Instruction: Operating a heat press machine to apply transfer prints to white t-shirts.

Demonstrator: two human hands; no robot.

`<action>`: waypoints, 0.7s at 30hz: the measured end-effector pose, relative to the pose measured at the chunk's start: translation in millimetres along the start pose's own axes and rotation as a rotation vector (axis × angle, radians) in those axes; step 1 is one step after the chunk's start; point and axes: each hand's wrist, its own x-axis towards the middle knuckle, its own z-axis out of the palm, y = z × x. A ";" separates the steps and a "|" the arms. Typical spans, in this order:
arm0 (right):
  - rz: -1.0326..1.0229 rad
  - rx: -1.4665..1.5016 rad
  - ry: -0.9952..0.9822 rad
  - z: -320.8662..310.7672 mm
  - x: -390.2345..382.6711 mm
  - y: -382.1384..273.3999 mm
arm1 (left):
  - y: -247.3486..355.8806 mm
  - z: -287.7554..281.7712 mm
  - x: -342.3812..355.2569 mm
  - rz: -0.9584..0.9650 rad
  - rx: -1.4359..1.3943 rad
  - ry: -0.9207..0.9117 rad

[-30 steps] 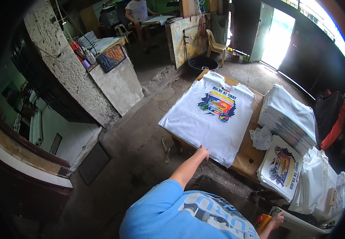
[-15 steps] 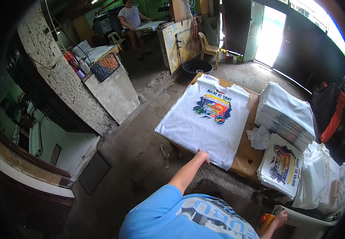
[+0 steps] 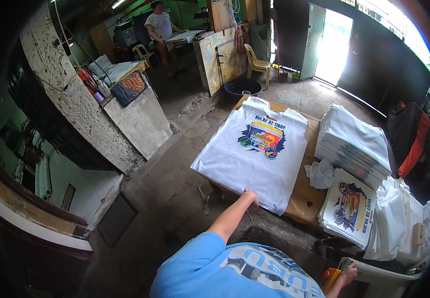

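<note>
A white printed T-shirt (image 3: 244, 161) lies flat on top of a neat pile on a low brown table. My left hand (image 3: 250, 197) is at its near edge, fingers curled against the hem and partly hidden. Lower right, my right hand (image 3: 348, 274) is closed beside the corner of a pale machine or bin (image 3: 381, 274); what it grips is too small to make out. Next to that hand sits an orange part (image 3: 332, 279) with a red knob.
On the table (image 3: 301, 198) are a tall stack of folded white shirts (image 3: 356, 134), a crumpled white cloth (image 3: 320, 174) and printed sheets or shirts (image 3: 349, 206). White plastic bundles (image 3: 396, 223) stand at right. Behind are a black tub (image 3: 244, 88), a chair (image 3: 257, 64) and another person (image 3: 161, 30).
The view has shifted slightly, and the whole scene sits a little differently in the picture. Both hands keep their places, and the T-shirt has not visibly moved.
</note>
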 end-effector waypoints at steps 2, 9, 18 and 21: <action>-0.008 -0.012 -0.008 -0.9 -0.7 1.6 | 2.3 -16.7 -0.9 0.006 0.011 0.010; -0.025 -0.013 0.022 3.0 -0.2 5.0 | 6.5 -34.0 -1.3 0.020 0.044 0.028; -0.017 -0.002 0.023 5.1 4.6 0.6 | 15.5 -17.7 -4.4 0.009 0.099 -0.008; 0.010 -0.009 0.000 2.0 3.0 -0.3 | 19.1 -19.4 -4.4 0.017 0.111 -0.016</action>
